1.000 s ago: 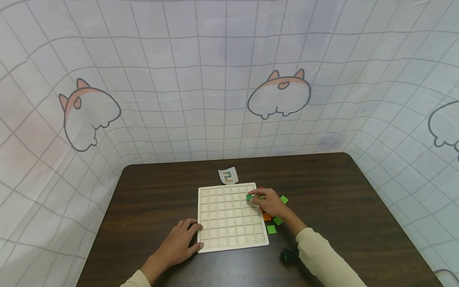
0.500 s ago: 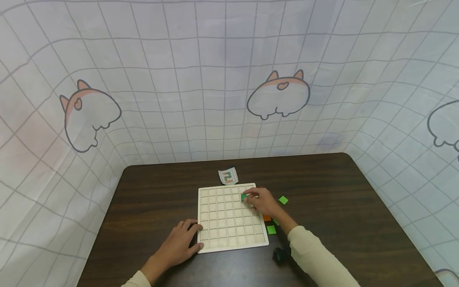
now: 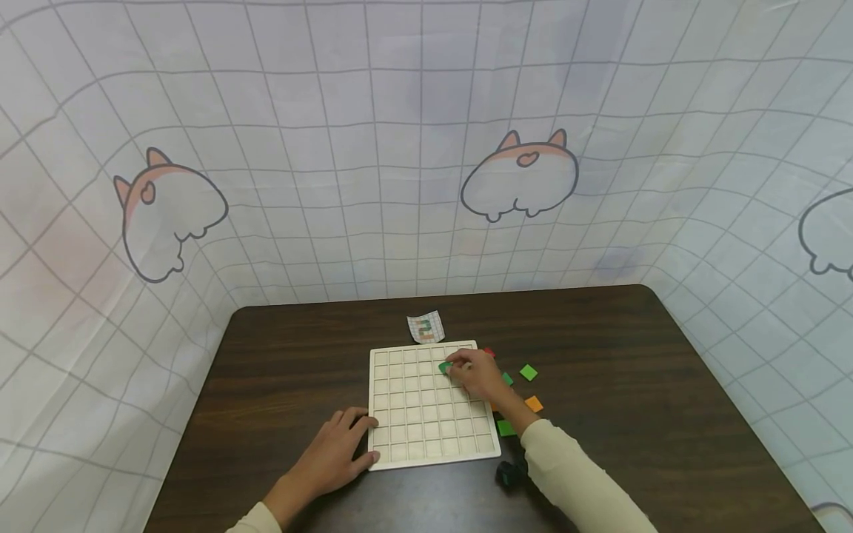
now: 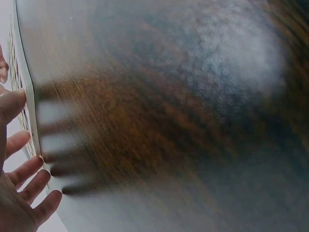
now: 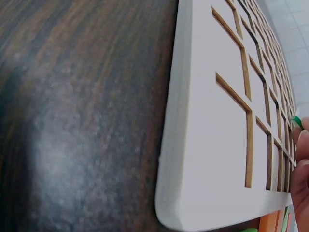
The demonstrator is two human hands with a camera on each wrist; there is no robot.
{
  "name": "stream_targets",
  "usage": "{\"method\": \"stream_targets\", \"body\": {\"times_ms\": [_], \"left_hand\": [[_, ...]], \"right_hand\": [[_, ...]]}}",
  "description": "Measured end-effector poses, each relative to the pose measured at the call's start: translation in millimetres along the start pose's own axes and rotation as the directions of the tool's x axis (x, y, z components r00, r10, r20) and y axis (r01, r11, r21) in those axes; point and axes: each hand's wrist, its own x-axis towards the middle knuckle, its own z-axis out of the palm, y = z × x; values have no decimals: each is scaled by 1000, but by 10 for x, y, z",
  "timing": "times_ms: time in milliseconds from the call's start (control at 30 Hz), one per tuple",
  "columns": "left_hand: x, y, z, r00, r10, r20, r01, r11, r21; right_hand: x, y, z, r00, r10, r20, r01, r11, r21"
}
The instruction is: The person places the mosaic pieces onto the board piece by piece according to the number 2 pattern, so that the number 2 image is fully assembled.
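My right hand [image 3: 476, 375] pinches a small green square tile [image 3: 444, 367] over the upper right part of a cream grid board [image 3: 421, 414]. In the right wrist view the tile [image 5: 297, 121] shows at the right edge between the fingertips, tilted, close over the board's raised ridges. My left hand [image 3: 336, 453] rests at the board's left edge, its thumb and fingers spread along the rim. The left wrist view shows these fingers [image 4: 35, 187] fairly straight beside the board's edge. The grid squares that show hold no tiles.
Loose tiles lie right of the board: light green [image 3: 529, 372], orange [image 3: 534, 404], green [image 3: 506, 428] and red [image 3: 489, 352], some partly behind the right arm. A small paper with a coloured grid pattern [image 3: 426, 327] lies behind the board on the dark wood table [image 3: 286, 348].
My right hand has moved left across the board with the green tile, and its forearm uncovers more loose tiles. My left hand and the board stay in place.
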Motion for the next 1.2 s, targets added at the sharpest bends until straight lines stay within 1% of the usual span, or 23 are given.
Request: {"method": "stream_targets", "body": {"times_ms": [167,267,500,633,867,1200], "left_hand": [[-4,-6,9,1000,5,1,-5,1000,-6],[-7,-3,7,1000,7,-1,-7,1000,-8],[-10,6,-1,1000,6,-4,-6,1000,-8],[-12,6,0,1000,6,-5,-6,1000,-11],[-18,5,1,1000,4,-6,-4,1000,-9],[-4,3,0,1000,-3,-13,3,1000,3]], "right_hand": [[3,-15,53,998,-8,-58,4,998,-69],[10,-4,87,996,-12,-88,4,996,-93],[15,-13,135,990,25,-137,-46,987,-151],[15,-37,149,988,42,-150,-68,982,-173],[21,-71,174,982,96,-160,-125,976,-181],[37,-82,179,981,103,-165,-133,975,-177]]}}
